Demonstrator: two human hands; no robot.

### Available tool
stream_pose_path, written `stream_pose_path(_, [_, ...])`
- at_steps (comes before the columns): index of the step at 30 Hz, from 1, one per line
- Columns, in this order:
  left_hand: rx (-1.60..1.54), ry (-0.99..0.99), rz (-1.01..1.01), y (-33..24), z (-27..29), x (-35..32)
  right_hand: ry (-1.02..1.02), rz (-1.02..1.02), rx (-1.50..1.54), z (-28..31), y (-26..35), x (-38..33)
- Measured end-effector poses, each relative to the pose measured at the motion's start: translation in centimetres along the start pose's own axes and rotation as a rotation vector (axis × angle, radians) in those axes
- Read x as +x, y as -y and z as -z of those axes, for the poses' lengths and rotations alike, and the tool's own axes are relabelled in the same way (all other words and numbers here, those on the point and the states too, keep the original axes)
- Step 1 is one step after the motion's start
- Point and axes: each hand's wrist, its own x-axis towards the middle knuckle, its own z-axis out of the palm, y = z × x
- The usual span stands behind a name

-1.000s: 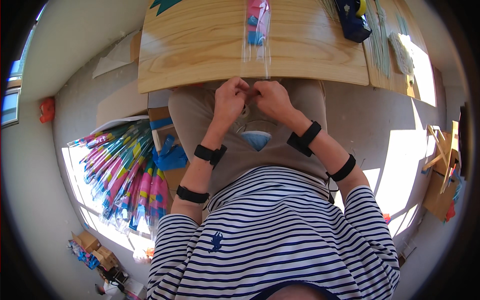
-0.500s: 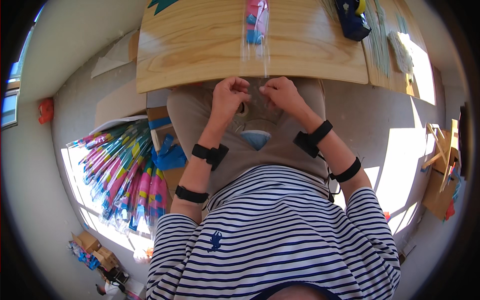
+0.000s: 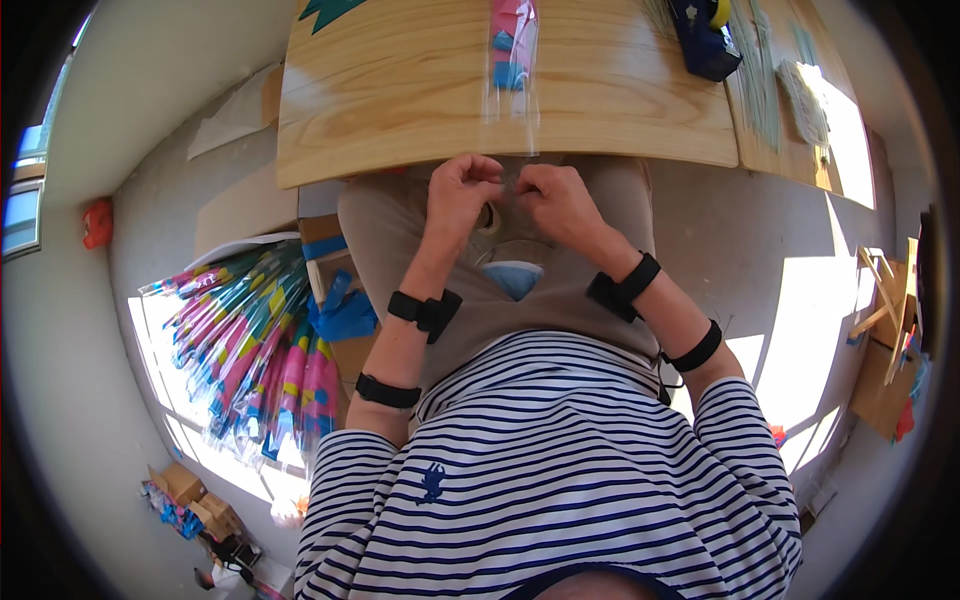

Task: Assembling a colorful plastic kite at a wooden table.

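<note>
My left hand and my right hand are close together over my lap, just off the table's front edge. Both have thumb and fingers pinched together. Anything between the fingertips is too small or see-through to make out. Straight ahead on the wooden table lies a long clear plastic sleeve. Pink and blue pieces show inside it, and its near end reaches the table edge by my fingertips. Whether the fingers touch that end, I cannot tell.
A dark blue tape dispenser stands at the table's far right, beside thin pale green sticks. Dark green zigzag-edged material lies at the far left. Left of my legs, many colourful wrapped bundles fan out near a cardboard box.
My right hand has shifted slightly left, bringing its fingertips nearer to the left hand's. The left hand keeps nearly the same place and pinch. The sleeve on the table lies as before.
</note>
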Motion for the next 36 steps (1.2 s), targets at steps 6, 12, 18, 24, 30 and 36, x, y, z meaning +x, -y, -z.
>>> stream_pose_path(6, [-0.060,-0.098,-0.052,-0.9,2.2,0.0,0.178,0.069,-0.181,0.0,-3.0,-0.4])
stream_pose_path(12, [0.019,-0.123,-0.075,-1.4,3.0,0.4,0.072,0.038,-0.570,1.5,-6.4,0.0])
stream_pose_path(18, [0.242,-0.201,-0.187,-0.8,3.2,1.0,0.067,-0.542,0.357,3.4,-0.4,1.8])
stream_pose_path(24, [0.568,-0.217,-0.533,-4.3,1.8,2.9,-0.031,-0.649,0.660,2.0,-0.2,3.2])
stream_pose_path(30, [0.691,-0.118,-0.688,-4.3,0.5,4.1,-0.218,-0.558,0.396,3.2,-1.1,3.2])
stream_pose_path(36, [0.842,0.011,-0.729,-3.5,-1.4,3.1,-0.330,-0.322,-0.322,4.7,-1.9,1.3])
